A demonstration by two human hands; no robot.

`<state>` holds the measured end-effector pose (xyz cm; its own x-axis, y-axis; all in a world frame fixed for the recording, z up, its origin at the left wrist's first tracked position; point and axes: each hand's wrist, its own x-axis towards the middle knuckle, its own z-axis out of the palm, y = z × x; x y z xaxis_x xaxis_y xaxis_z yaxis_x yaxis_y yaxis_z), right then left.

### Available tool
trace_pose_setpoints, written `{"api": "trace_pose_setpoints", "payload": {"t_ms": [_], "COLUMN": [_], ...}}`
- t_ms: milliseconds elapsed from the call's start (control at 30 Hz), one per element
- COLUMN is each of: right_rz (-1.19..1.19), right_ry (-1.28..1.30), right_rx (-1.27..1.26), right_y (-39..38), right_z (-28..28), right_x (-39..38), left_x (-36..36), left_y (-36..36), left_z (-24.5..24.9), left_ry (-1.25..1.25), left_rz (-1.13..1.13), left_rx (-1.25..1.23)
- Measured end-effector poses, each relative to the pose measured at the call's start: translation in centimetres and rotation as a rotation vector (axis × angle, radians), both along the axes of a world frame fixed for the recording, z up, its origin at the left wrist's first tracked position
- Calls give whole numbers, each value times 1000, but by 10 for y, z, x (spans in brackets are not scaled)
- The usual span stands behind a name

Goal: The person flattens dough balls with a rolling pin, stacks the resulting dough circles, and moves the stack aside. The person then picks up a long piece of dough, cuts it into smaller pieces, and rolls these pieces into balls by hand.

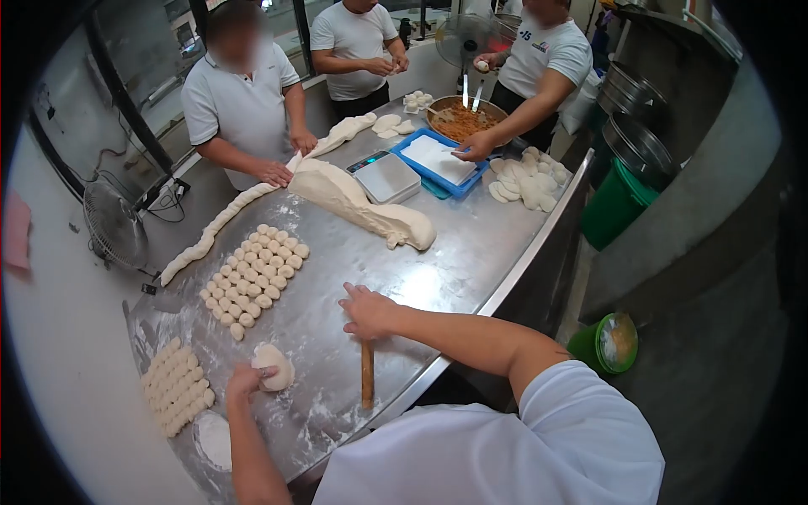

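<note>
My left hand (243, 380) pinches the near-left edge of a flattened round of dough (278, 367), which lies on the steel table (328, 396); a finger or thumb rests on top of it. Farther right, my right hand (369, 312) lies palm down with its fingers spread, over the far end of a wooden rolling pin (367, 379). The pin's near end points towards me, and its far end is hidden under the palm. Several rows of small dough balls (257, 273) sit beyond my left hand. More dough pieces (177, 387) lie at the left edge, by a heap of flour (213, 439).
A big dough slab (362, 206), a long dough rope (219, 227), a scale (385, 178), a blue tray (475, 183), flattened rounds (530, 181) and a filling pan (459, 122) occupy the far table. Three people stand there. Green buckets (619, 202) stand right of the table.
</note>
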<state>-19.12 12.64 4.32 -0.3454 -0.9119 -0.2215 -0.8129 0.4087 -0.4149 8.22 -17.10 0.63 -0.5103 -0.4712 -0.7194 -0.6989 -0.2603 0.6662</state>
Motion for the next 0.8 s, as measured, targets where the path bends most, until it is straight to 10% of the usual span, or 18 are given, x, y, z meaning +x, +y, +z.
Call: {"api": "trace_pose_setpoints", "payload": {"t_ms": [200,467,667,800], "right_rz": [-22,-32,-832,-569], "right_ry": [-81,-366,-1405,-2022], "right_rx": [-49,-162,-131,-169], "right_y": [-5,-45,-48,-41], "right_z": [28,-11,34,8], "right_x": [10,50,74,62], "left_x": [-6,-2,-27,-43], "left_y": [52,37,77,103], "left_z": [15,-12,54,56], "left_ry": [127,343,720,694], "left_rz": [103,300,311,194], "left_rx": [-491,-8,527,482]}}
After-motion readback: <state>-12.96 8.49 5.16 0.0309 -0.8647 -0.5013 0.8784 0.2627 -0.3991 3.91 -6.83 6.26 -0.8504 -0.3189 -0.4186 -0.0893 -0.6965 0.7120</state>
